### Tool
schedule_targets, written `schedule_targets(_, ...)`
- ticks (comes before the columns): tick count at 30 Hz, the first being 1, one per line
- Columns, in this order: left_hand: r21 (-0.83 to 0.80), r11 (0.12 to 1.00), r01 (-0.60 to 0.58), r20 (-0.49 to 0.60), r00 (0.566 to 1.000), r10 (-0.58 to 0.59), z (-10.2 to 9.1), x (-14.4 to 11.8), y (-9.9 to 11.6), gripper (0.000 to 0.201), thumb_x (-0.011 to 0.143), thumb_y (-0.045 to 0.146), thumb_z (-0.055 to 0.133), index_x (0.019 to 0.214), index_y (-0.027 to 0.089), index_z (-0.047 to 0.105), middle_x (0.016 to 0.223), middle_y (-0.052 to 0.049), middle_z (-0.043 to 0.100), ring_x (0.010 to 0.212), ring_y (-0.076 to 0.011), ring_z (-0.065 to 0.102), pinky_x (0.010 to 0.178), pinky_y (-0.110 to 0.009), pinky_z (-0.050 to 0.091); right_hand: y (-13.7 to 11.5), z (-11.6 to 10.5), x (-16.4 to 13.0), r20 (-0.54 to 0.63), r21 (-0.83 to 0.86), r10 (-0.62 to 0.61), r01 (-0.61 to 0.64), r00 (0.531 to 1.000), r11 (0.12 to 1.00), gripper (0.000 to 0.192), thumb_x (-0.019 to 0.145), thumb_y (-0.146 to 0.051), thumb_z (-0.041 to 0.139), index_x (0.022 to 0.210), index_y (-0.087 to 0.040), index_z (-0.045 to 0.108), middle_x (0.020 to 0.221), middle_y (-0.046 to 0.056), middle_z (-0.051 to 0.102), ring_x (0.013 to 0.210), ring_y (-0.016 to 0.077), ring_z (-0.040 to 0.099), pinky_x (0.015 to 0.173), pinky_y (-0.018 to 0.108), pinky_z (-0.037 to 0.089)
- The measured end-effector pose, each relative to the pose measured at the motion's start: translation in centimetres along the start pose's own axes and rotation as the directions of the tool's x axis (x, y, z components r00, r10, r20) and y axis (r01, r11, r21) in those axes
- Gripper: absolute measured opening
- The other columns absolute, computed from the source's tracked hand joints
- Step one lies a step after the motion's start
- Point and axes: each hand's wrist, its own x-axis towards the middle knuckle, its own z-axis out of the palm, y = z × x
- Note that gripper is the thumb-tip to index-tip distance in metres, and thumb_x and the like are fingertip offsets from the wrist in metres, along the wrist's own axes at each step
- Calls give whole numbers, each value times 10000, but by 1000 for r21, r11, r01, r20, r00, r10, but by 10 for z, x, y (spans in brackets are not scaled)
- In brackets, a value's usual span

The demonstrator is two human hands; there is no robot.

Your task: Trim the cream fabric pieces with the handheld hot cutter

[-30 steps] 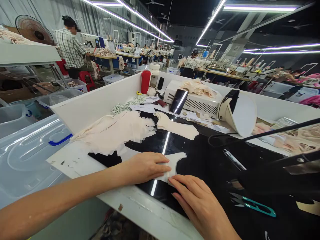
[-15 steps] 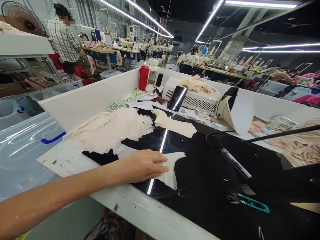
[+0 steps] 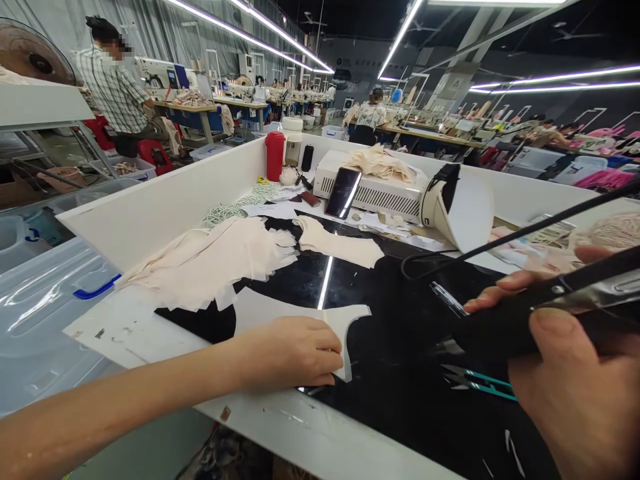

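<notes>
My left hand (image 3: 293, 353) lies over a white cut piece (image 3: 265, 310) with a curved edge, on the black tabletop. Its fingers are bent and together at the piece's right end, and the fingertips are partly hidden. On the right, my right hand (image 3: 575, 393) is wrapped round a black corded hand tool (image 3: 500, 323). That tool has a thin metal tip pointing left toward the piece, not touching it. Teal thread snips (image 3: 487, 385) lie under the tool, partly covered by my right hand. Close behind the tool is a clear narrow object (image 3: 447, 298).
A pile of cream fabric pieces (image 3: 215, 260) lies at the left, with a smaller stack (image 3: 340, 243) beside it. Behind are a phone (image 3: 343, 192), a white vented box (image 3: 373, 190), a white cone-shaped shade (image 3: 463, 210) and a red bottle (image 3: 275, 157). The black cord (image 3: 500, 243) crosses the right side.
My right hand has come into view from the right, holding the black tool. My left hand's fingers have bent and shifted slightly nearer the front edge. The camera view has turned slightly.
</notes>
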Motion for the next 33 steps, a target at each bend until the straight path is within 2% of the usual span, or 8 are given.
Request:
schedule_targets(4,23,999,-42,45,998,41,8,6,6,138,1095,274,756,1001,179,722,1038,-50,769,967,-193,714,943,-307,602,-12,24,-16,-14,161,110,-106,994,981,556,705,-231,971,1209,-369,784,827,-7,703,662,247,662,631,456,623)
schedule_targets(8,48,998,-48,47,998,45,18,6,5,216,1121,250,688,916,185,702,969,-44,739,904,-190,693,916,-290,604,-18,37,-42,102,285,95,-121,990,951,573,750,-486,1029,1223,-350,736,797,-30,688,604,214,652,517,393,618)
schedule_targets(10,55,997,-49,34,998,47,20,5,5,230,1115,228,683,889,182,694,942,-42,726,874,-186,683,895,-289,606,-19,41,-53,171,315,74,-125,983,941,561,800,-520,999,1251,-348,714,791,-36,684,589,204,655,480,363,603)
schedule_targets(13,45,998,-43,18,999,42,19,3,4,202,1100,211,703,901,172,700,955,-42,731,883,-182,684,900,-282,611,-20,46,-64,237,333,57,-137,970,933,522,853,-507,957,1271,-352,687,795,-43,669,580,196,658,469,347,596)
schedule_targets(17,43,998,-54,8,999,54,13,5,6,207,1121,180,659,923,177,718,990,-50,759,913,-176,700,925,-274,620,-21,52,-69,220,338,45,-119,974,934,491,876,-512,930,1253,-350,659,797,-53,632,564,185,647,458,331,585)
schedule_targets(23,223,963,-151,32,988,148,16,9,13,267,1060,24,594,870,148,735,836,-64,707,791,-188,675,847,-292,629,-19,52,-70,210,301,57,-120,976,946,503,884,-545,911,1247,-339,630,808,-41,627,573,206,668,459,362,599)
schedule_targets(26,233,967,-103,16,995,102,20,9,16,265,1065,44,600,855,160,713,850,-65,702,782,-182,677,821,-282,624,-19,53,-69,204,298,47,-108,978,949,497,887,-553,905,1236,-332,628,813,-44,627,573,208,671,456,371,604)
schedule_targets(33,28,998,64,-59,996,-63,25,4,14,245,1114,138,623,880,174,687,960,-28,786,933,-171,758,879,-269,629,-21,59,-67,160,339,60,-112,985,934,542,835,-530,955,1206,-319,622,793,-54,651,556,199,664,460,353,590)
